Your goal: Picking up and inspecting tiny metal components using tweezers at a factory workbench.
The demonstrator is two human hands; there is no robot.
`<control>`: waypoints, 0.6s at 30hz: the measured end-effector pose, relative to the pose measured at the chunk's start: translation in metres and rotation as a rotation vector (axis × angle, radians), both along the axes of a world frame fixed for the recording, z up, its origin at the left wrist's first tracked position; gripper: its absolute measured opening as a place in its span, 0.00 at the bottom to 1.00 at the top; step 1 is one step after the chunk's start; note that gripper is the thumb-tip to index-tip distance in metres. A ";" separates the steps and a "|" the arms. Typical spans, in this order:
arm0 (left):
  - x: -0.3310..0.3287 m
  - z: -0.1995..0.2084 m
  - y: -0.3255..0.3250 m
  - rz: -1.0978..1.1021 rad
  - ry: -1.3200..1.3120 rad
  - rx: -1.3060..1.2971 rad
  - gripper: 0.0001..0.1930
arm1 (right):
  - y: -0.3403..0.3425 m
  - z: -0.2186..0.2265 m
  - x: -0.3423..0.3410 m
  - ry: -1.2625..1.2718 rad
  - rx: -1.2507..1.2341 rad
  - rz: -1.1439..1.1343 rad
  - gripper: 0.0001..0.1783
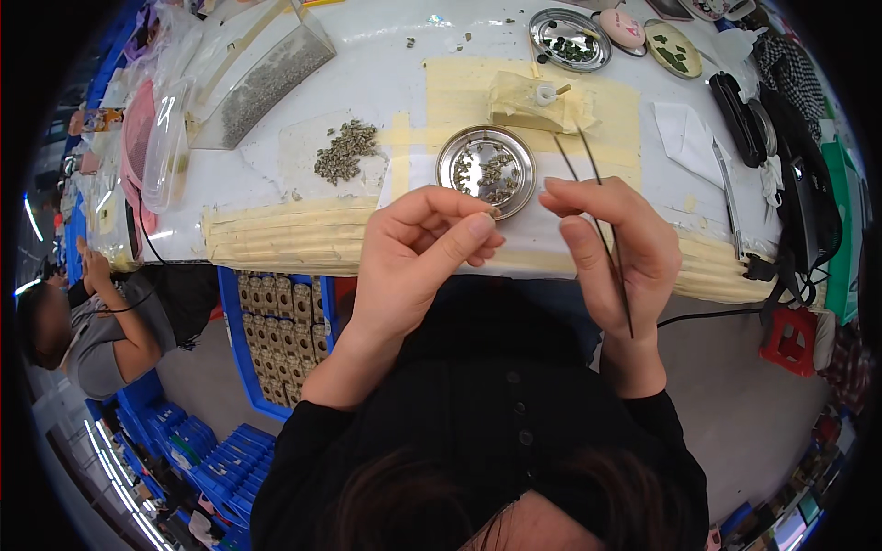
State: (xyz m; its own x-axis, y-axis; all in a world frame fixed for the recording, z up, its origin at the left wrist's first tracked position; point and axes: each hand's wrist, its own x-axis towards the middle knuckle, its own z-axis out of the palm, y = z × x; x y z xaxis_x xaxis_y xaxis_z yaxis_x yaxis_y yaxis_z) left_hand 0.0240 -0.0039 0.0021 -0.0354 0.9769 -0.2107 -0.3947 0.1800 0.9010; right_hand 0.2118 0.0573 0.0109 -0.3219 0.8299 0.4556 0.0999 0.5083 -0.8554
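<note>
My left hand (418,253) is closed in a pinch over the near rim of a round metal dish (445,186). Between its thumb and forefinger shows a tiny piece (495,213), too small to name. Dark tweezers (617,266) are in my right hand (629,239), held between thumb and palm with the tips pointing away from me and apart. Small metallic parts (496,165) lie scattered in the dish. To the left of it, a heap of similar small parts (347,151) rests on a clear sheet. Beyond the dish stands a tape-covered block (524,115) with a small white cup (546,95).
A clear box of grey granules (276,87) lies at the back left. Dishes with dark green pieces (570,50) stand at the back right. A metal tool (729,202) and a black case (738,119) lie right. Below the table's taped edge (276,230) sits a blue crate (241,367). Another person (119,321) sits left.
</note>
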 end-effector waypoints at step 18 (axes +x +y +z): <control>-0.001 -0.008 0.027 0.181 1.187 0.498 0.05 | 0.001 -0.010 0.026 0.008 -0.072 -0.158 0.08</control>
State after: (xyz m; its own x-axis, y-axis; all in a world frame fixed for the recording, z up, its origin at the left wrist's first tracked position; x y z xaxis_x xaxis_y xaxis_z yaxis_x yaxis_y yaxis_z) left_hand 0.0231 0.0230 -0.0058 -0.0876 0.9026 0.4215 0.7019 -0.2443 0.6690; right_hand 0.2375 0.0586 0.0008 -0.1811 0.9007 0.3949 0.1665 0.4238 -0.8903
